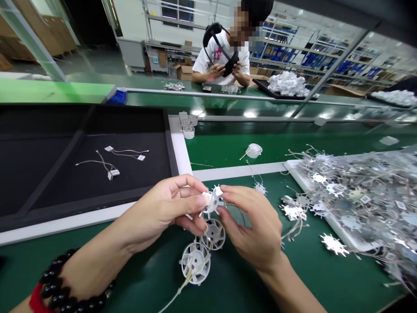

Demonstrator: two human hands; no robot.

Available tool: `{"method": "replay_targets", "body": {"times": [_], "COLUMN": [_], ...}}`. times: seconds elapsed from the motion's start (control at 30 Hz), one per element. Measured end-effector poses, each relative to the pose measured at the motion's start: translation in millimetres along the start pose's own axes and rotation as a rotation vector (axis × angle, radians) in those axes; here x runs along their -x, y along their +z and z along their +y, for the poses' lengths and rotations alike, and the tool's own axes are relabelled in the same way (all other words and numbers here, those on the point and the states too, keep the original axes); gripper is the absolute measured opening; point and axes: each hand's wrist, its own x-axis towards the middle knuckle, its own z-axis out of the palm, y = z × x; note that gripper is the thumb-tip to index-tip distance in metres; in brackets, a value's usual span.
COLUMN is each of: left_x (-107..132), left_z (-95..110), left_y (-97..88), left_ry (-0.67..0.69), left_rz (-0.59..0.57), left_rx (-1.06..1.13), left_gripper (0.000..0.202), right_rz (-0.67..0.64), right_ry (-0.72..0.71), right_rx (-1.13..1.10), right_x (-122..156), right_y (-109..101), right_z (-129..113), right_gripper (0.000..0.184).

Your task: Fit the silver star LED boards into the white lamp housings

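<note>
My left hand (185,204) pinches a small spiked metal plate (213,207), with a white square piece (206,198) under the thumb. The fingertips of my right hand (250,221) close on the plate's right side, by a second white block (218,191). Thin wires run down from the held parts. Just below on the green worktop are two round white spoked housings, an upper one (213,234) and a lower one (195,263) with pale wires (184,284) across it. The wires' far ends are hard to trace.
Right of my hands, spiked metal plates with wires (361,195) are heaped on a white tray (325,224), some spilling out. A black panel (137,130) at left bears several wired white squares (113,174). White cups (254,151) stand beyond. Across the bench, a person (221,56) holds a black device.
</note>
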Motion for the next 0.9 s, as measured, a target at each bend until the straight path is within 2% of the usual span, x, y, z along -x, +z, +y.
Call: {"method": "replay_targets", "body": {"times": [0.2,0.3,0.37,0.53,0.6,0.67,0.7,0.77,0.9], "left_x": [0.4,-0.9,-1.3,-0.4,0.0,0.3,0.4,0.8,1.9], "left_z": [-7.4,-7.4,-5.8,-0.9,0.0,0.4,0.5,0.7,1.3], "left_y": [-0.6,-1.5,-1.7,-2.2,-3.0,-3.8,-4.1,-4.3,-3.5], "left_ry": [-0.085,-0.081,-0.04,0.053,0.072,0.079,0.078,0.074,0.09], "left_rz": [-0.038,-0.029,-0.016,-0.076,-0.098,-0.103,-0.107,-0.102,-0.057], "left_rx": [0.087,0.084,0.064,-0.023,-0.05,-0.067,-0.067,-0.067,-0.076], "left_gripper": [0.04,0.042,0.042,0.037,0.036,0.035,0.034,0.033,0.032], "right_rz": [-0.023,-0.066,-0.13,-0.336,-0.375,-0.445,-0.49,-0.523,-0.351], "right_ry": [-0.057,0.003,0.178,0.845,1.024,1.129,1.131,1.039,0.805], "right_rx": [-0.022,-0.139,-0.308,-1.027,-1.278,-1.405,-1.414,-1.317,-0.907], "right_x": [-1.1,-3.8,-5.6,-4.1,-2.8,-2.6,-3.0,-4.2,-3.7], "right_y": [-4.0,-6.2,-7.8,-6.8,-4.4,-2.9,-2.8,-4.3,-9.4], "right_z": [-1.1,-3.8,-6.6,-9.7,-8.3,-6.7,-6.0,-5.5,-7.0], "right_gripper": [0.019,0.018,0.017,0.03,0.034,0.038,0.039,0.038,0.013]}}
